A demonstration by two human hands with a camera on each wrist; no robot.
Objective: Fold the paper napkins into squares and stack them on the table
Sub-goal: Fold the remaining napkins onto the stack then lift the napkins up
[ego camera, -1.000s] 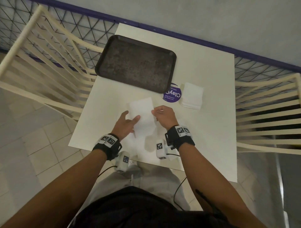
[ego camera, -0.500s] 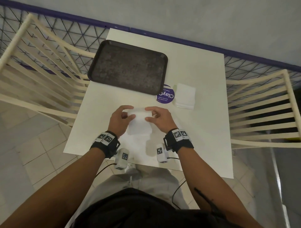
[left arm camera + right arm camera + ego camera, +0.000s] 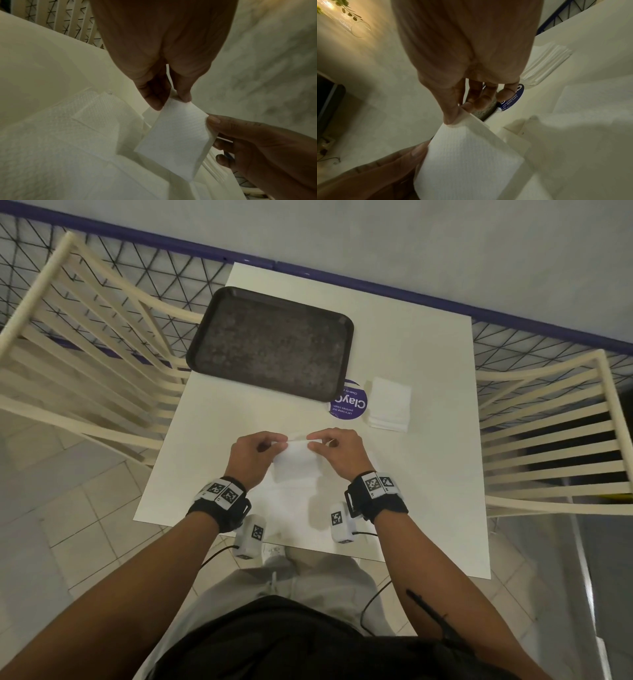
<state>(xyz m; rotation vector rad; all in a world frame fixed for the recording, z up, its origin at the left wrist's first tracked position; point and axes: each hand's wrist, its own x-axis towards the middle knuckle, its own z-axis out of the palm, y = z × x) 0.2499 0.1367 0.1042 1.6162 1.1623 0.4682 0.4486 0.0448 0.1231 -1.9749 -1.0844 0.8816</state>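
Left hand (image 3: 252, 455) pinches the top left corner of a folded paper napkin (image 3: 297, 467), thumb and forefinger closed on the edge. Right hand (image 3: 337, 451) pinches the top right corner the same way; its other fingers (image 3: 481, 100) hang loosely curled behind. The napkin is lifted at its far edge and hangs toward the person, the lower part near or touching more unfolded napkin paper (image 3: 72, 135) spread on the tabletop (image 3: 428, 474) under the hands. It looks like a fold is mid-way: layered edges show on the right side in the left wrist view.

Outward: stack of folded napkins (image 3: 390, 404) sits right of a purple round sticker (image 3: 350, 405), well apart from the hands. Dark empty tray (image 3: 270, 344) at the far left of the tabletop. Cream slatted chairs (image 3: 78, 344) on both sides.

Risks, as judgement: thin paper held only by two corners, so edges may slip out of line and give a crooked rectangle, not a square. A hard pull apart could tear it. The lower hem could drag the loose paper beneath. Carrying it over to the stack could nudge the stack askew.
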